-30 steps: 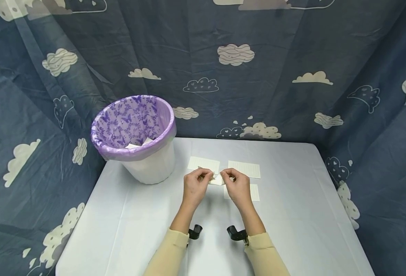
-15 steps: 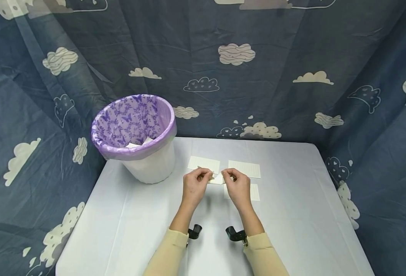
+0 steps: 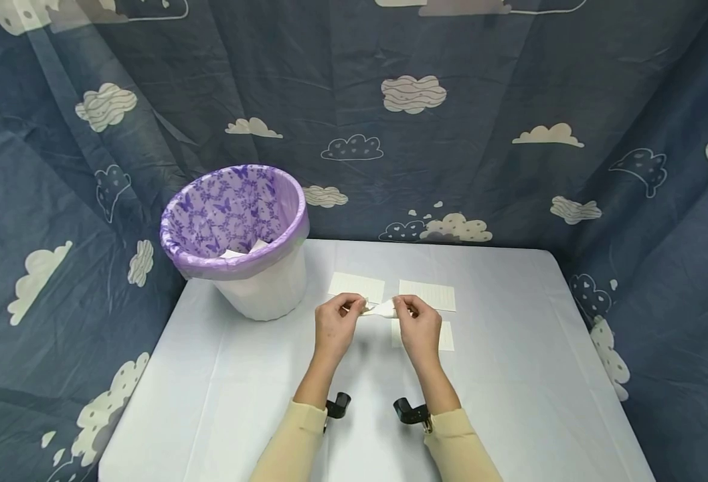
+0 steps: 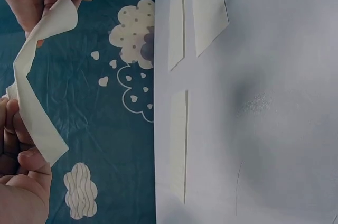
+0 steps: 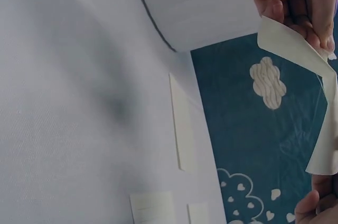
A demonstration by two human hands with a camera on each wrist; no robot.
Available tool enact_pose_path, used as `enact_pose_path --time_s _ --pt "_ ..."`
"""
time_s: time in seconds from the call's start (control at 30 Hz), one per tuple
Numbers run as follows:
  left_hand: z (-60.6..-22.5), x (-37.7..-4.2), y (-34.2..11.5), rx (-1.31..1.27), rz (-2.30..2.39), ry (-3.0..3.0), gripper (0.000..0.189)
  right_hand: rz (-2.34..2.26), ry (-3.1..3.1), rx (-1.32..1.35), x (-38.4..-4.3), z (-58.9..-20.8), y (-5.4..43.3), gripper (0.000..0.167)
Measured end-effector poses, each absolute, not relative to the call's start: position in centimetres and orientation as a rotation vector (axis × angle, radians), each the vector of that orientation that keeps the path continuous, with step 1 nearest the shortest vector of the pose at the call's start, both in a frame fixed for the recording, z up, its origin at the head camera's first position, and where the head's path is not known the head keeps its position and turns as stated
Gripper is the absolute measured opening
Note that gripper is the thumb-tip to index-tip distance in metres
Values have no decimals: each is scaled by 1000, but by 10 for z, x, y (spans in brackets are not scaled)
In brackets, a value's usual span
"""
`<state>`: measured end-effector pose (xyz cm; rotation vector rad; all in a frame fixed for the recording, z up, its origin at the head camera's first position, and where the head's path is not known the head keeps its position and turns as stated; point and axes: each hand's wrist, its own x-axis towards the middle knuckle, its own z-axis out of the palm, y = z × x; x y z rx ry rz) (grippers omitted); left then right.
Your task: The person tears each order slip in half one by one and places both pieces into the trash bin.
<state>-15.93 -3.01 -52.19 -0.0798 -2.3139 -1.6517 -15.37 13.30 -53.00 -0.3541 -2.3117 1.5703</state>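
Both hands pinch one small sheet of pale paper (image 3: pixel 384 308), held up over the table between them. My left hand (image 3: pixel 334 325) has one end between thumb and fingers, and my right hand (image 3: pixel 419 328) the other. In the left wrist view the paper (image 4: pixel 39 118) is twisted, with a ragged tear showing at its middle where a narrow part joins the two halves. One half curls at the right hand's fingers. Three flat lined paper slips lie just beyond and below the hands: one at back left (image 3: pixel 357 286), one at back right (image 3: pixel 427 295), and a third slip (image 3: pixel 446 337) partly behind the right hand.
A white bin (image 3: pixel 263 291) with a purple butterfly-patterned liner (image 3: pixel 296 231) stands at the table's back left, with white paper pieces (image 3: pixel 259 246) inside. Dark blue cloud-print cloth (image 3: pixel 450 167) hangs around the white table (image 3: pixel 522 375). A black camera mount sits at each wrist.
The hands have drawn slightly apart, the left moving left and the right moving right. The paper between them has become more twisted and stretched out.
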Motion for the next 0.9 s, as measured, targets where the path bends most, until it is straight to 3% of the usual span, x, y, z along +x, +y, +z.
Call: enact_pose_path --time_s 0.9 --pt "-524 -161 -41 7 -1694 -2282 8 1648 -2192 -469 -156 -539 150 18"
